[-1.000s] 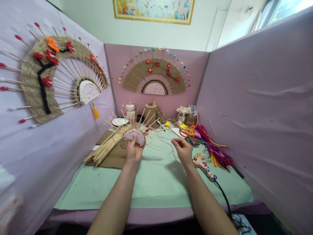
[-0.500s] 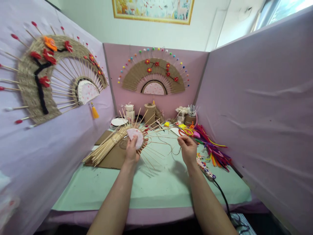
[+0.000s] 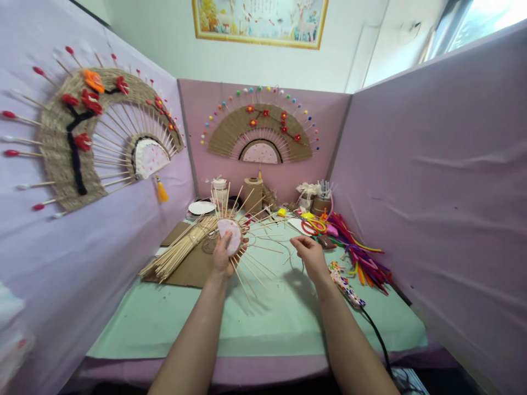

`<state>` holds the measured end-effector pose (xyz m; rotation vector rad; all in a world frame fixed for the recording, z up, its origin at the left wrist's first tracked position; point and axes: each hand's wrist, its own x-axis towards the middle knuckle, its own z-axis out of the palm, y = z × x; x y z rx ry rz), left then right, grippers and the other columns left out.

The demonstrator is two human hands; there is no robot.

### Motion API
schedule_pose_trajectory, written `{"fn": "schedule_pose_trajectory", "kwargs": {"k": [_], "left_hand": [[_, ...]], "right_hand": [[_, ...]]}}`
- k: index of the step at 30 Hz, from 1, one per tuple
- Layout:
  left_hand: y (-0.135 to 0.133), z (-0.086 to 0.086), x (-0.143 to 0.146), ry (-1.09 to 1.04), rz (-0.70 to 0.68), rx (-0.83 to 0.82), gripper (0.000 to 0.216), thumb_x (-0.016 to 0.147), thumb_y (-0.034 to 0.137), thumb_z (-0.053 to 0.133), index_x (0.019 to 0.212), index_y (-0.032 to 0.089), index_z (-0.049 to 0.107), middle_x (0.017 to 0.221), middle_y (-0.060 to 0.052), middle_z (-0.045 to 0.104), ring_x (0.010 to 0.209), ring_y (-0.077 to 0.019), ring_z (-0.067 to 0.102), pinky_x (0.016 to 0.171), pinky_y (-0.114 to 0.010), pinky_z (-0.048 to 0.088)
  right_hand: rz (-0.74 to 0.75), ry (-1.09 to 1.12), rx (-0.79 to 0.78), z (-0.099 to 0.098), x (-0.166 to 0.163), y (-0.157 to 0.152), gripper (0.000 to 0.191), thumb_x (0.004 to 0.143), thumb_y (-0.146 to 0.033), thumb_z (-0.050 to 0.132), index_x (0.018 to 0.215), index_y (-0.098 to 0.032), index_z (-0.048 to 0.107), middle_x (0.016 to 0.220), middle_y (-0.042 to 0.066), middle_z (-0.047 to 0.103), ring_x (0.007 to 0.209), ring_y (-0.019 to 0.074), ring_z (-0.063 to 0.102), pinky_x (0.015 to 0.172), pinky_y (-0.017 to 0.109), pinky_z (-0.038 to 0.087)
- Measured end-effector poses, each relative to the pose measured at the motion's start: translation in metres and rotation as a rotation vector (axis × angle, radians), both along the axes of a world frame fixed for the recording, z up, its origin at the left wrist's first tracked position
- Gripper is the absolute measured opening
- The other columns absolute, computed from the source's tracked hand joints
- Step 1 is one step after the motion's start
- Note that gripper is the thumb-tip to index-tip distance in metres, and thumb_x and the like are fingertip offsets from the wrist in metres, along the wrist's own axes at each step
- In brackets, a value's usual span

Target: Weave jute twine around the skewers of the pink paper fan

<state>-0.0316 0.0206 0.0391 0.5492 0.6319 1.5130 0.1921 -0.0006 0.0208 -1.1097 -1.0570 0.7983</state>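
My left hand [image 3: 222,258] is closed round a small pink half-disc [image 3: 230,235] from which thin wooden sticks fan out up, right and down. It holds this fan frame upright above the green table mat [image 3: 263,307]. My right hand [image 3: 310,255] is to its right, fingers pinched on a thin tan cord [image 3: 288,253] that runs back to the sticks. A bundle of loose bamboo sticks [image 3: 181,249] lies on brown cardboard [image 3: 191,266] just left of my left hand.
A patterned glue gun [image 3: 345,285] with a black cable lies right of my right hand. Coloured pipe cleaners [image 3: 360,252], red scissors [image 3: 310,225], a twine spool [image 3: 252,193] and jars stand at the back. Finished fans [image 3: 260,131] hang on the purple partition walls.
My left hand has turned the fan frame so its sticks now spread downward and rightward. My right hand moved right with the cord, then came back left and lower.
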Motion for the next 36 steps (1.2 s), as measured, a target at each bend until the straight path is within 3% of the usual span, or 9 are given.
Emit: {"fn": "schedule_pose_trajectory", "kwargs": {"k": [9, 13, 17, 23, 28, 31, 33, 36], "left_hand": [[0.007, -0.005, -0.003, -0.027, 0.282, 0.033, 0.032, 0.069, 0.025, 0.065, 0.098, 0.020, 0.053, 0.071, 0.001, 0.064, 0.059, -0.0154, 0.065, 0.054, -0.027, 0.053], [0.009, -0.005, -0.005, -0.081, 0.295, 0.012, 0.030, 0.073, 0.023, 0.062, 0.102, 0.021, 0.055, 0.072, 0.000, 0.064, 0.061, -0.0148, 0.065, 0.057, -0.027, 0.053], [0.010, -0.005, -0.004, -0.219, 0.225, -0.035, 0.020, 0.079, 0.022, 0.057, 0.098, 0.016, 0.058, 0.077, -0.003, 0.066, 0.066, -0.0138, 0.065, 0.064, -0.028, 0.053], [-0.001, -0.003, 0.008, -0.513, -0.123, -0.032, 0.024, 0.090, 0.028, 0.042, 0.094, 0.015, 0.062, 0.088, -0.007, 0.069, 0.086, -0.0178, 0.064, 0.085, -0.041, 0.050], [-0.011, -0.002, 0.019, -0.567, -0.277, -0.018, 0.030, 0.091, 0.032, 0.039, 0.102, 0.014, 0.060, 0.094, -0.009, 0.068, 0.090, -0.0178, 0.063, 0.083, -0.038, 0.051], [-0.012, -0.002, 0.020, -0.489, -0.310, -0.035, 0.031, 0.090, 0.033, 0.040, 0.105, 0.013, 0.059, 0.089, -0.009, 0.067, 0.082, -0.0163, 0.064, 0.074, -0.032, 0.054], [-0.012, -0.002, 0.020, -0.421, -0.318, -0.052, 0.031, 0.089, 0.034, 0.042, 0.103, 0.012, 0.059, 0.082, -0.009, 0.067, 0.073, -0.0150, 0.064, 0.066, -0.028, 0.054], [-0.014, -0.002, 0.024, -0.353, -0.326, -0.040, 0.030, 0.087, 0.035, 0.047, 0.101, 0.012, 0.059, 0.081, -0.008, 0.066, 0.071, -0.0149, 0.063, 0.062, -0.027, 0.053]], "right_hand": [[0.180, -0.097, 0.089, 0.007, -0.011, -0.014, 0.023, 0.068, -0.040, 0.068, 0.070, -0.018, 0.063, 0.063, -0.001, 0.056, 0.057, 0.0107, 0.044, 0.055, 0.024, 0.036], [0.244, -0.174, 0.078, 0.009, -0.012, -0.015, 0.022, 0.069, -0.039, 0.067, 0.069, -0.017, 0.063, 0.065, 0.000, 0.057, 0.062, 0.0121, 0.046, 0.059, 0.025, 0.037], [0.260, -0.239, 0.023, 0.004, -0.017, -0.012, 0.024, 0.070, -0.040, 0.065, 0.070, -0.016, 0.063, 0.063, -0.001, 0.055, 0.060, 0.0110, 0.044, 0.057, 0.024, 0.035], [0.541, -0.418, -0.177, -0.009, -0.046, -0.018, 0.022, 0.070, -0.035, 0.060, 0.061, -0.015, 0.058, 0.052, -0.004, 0.049, 0.049, 0.0076, 0.039, 0.047, 0.020, 0.030], [0.677, -0.458, -0.181, -0.009, -0.053, -0.025, 0.015, 0.068, -0.027, 0.058, 0.059, -0.015, 0.059, 0.050, -0.004, 0.050, 0.047, 0.0070, 0.039, 0.045, 0.019, 0.029], [0.736, -0.498, -0.200, -0.006, -0.042, -0.023, 0.013, 0.068, -0.024, 0.058, 0.059, -0.015, 0.063, 0.051, -0.003, 0.053, 0.048, 0.0084, 0.042, 0.046, 0.020, 0.031], [0.699, -0.480, -0.238, -0.007, -0.032, -0.017, 0.012, 0.068, -0.025, 0.059, 0.065, -0.016, 0.066, 0.055, -0.002, 0.058, 0.050, 0.0098, 0.045, 0.048, 0.021, 0.034], [0.385, -0.292, -0.209, -0.012, -0.022, -0.002, 0.015, 0.064, -0.026, 0.064, 0.076, -0.018, 0.069, 0.069, 0.002, 0.065, 0.061, 0.0132, 0.053, 0.056, 0.025, 0.040]]}}
